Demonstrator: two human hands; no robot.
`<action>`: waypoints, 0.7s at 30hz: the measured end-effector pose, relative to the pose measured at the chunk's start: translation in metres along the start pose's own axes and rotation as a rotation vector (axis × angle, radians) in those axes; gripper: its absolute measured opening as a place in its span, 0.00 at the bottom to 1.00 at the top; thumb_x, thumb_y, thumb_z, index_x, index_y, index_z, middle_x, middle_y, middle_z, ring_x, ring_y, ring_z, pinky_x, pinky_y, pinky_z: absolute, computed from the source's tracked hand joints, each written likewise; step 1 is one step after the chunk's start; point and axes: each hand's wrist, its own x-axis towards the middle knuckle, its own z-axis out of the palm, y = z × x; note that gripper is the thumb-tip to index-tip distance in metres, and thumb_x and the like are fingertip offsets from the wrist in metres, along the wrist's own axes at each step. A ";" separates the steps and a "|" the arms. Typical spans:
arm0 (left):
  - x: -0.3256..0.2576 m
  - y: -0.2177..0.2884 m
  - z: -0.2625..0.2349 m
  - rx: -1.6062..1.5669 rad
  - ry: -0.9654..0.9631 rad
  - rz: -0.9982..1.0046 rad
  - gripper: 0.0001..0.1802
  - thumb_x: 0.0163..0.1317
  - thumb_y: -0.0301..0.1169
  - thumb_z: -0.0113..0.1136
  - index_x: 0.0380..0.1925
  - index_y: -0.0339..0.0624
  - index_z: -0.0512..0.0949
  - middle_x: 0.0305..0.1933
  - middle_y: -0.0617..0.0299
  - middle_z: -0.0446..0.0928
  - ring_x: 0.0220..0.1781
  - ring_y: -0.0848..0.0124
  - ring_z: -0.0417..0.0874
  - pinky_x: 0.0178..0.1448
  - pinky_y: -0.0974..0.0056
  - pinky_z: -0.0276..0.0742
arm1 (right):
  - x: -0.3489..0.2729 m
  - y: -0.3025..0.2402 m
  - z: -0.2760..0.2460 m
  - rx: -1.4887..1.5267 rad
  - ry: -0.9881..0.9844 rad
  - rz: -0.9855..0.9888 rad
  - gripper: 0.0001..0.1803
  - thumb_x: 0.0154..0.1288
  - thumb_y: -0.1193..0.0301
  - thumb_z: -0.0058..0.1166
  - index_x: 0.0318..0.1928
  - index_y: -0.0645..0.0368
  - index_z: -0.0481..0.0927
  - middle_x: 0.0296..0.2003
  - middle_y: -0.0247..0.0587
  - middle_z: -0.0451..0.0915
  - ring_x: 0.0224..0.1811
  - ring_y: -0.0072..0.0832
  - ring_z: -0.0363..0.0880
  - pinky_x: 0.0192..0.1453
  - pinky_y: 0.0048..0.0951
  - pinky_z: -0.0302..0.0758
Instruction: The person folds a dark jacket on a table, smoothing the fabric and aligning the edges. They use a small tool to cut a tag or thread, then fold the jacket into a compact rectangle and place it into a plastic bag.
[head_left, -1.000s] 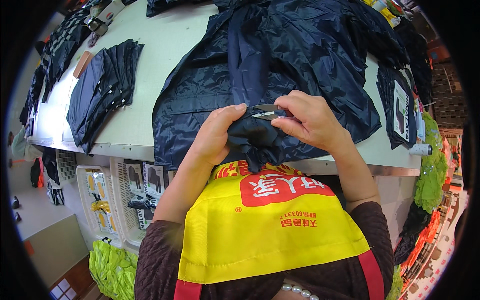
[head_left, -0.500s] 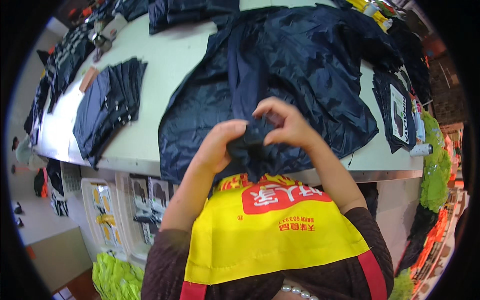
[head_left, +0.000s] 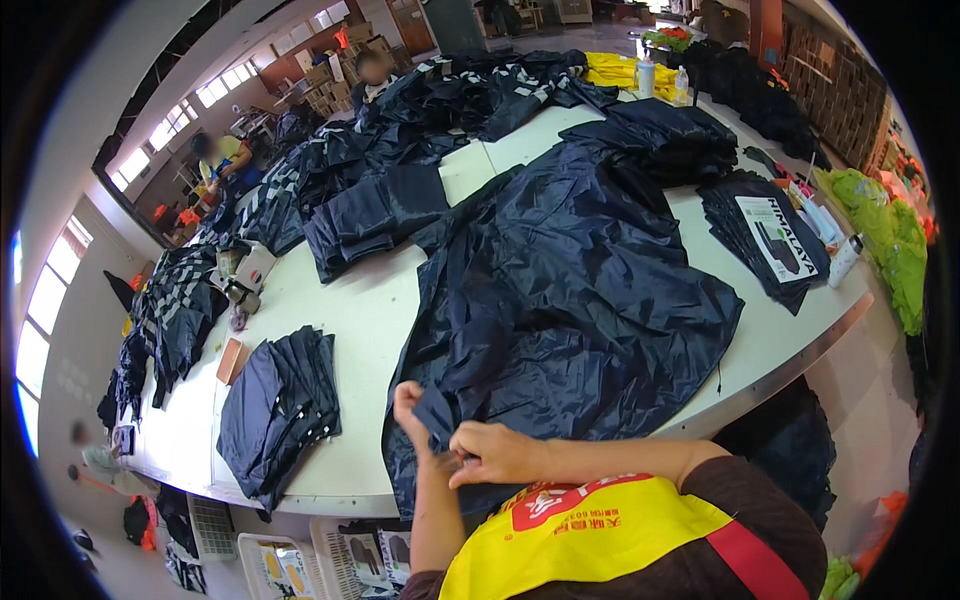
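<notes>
A large dark navy garment (head_left: 580, 290) of shiny fabric lies spread over the white table (head_left: 370, 310), its near edge hanging off in front of me. My left hand (head_left: 412, 408) pinches a fold of that edge and lifts it. Just below it, my right hand (head_left: 492, 452) grips the same bunched fabric, fingers curled toward the left hand. The small tool seen earlier in my right hand is not visible. I wear a yellow vest (head_left: 590, 545) over dark sleeves.
A folded stack of dark pieces (head_left: 280, 405) lies left of my hands. More navy garments (head_left: 400, 120) pile up at the table's far end. Packaged flat items (head_left: 775, 240) sit at the right edge. Two people sit far back left. Bins (head_left: 300, 560) stand under the table.
The view has swung up and left, showing more of the table. My hands have dropped to the garment's near edge and my right hand has crossed closer under the left.
</notes>
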 end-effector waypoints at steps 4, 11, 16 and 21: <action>-0.047 0.001 0.078 -0.211 0.176 -0.556 0.05 0.61 0.31 0.49 0.33 0.43 0.72 0.25 0.66 0.72 0.23 0.74 0.72 0.27 0.69 0.69 | 0.022 0.067 -0.059 -0.223 0.400 0.202 0.13 0.57 0.68 0.60 0.36 0.61 0.72 0.32 0.51 0.78 0.35 0.46 0.80 0.39 0.36 0.75; -0.071 0.041 0.078 0.155 -0.303 -0.186 0.13 0.51 0.17 0.60 0.35 0.44 0.72 0.27 0.68 0.73 0.26 0.78 0.75 0.27 0.72 0.72 | -0.015 0.081 -0.053 -0.010 0.592 0.367 0.13 0.50 0.76 0.57 0.36 0.62 0.69 0.27 0.36 0.74 0.34 0.20 0.73 0.40 0.26 0.71; -0.030 0.010 0.006 0.561 -0.071 0.294 0.13 0.40 0.10 0.45 0.20 0.42 0.67 0.19 0.65 0.66 0.18 0.75 0.67 0.21 0.71 0.62 | -0.032 0.076 -0.032 -0.384 0.457 0.129 0.08 0.53 0.77 0.54 0.33 0.60 0.70 0.29 0.50 0.74 0.32 0.48 0.76 0.38 0.41 0.72; -0.078 0.050 0.024 0.924 -0.457 0.418 0.10 0.37 0.12 0.50 0.17 0.39 0.70 0.21 0.57 0.71 0.25 0.64 0.74 0.33 0.65 0.70 | -0.042 0.094 -0.100 -0.457 0.414 0.234 0.13 0.54 0.67 0.61 0.30 0.60 0.72 0.28 0.51 0.76 0.35 0.49 0.76 0.37 0.44 0.72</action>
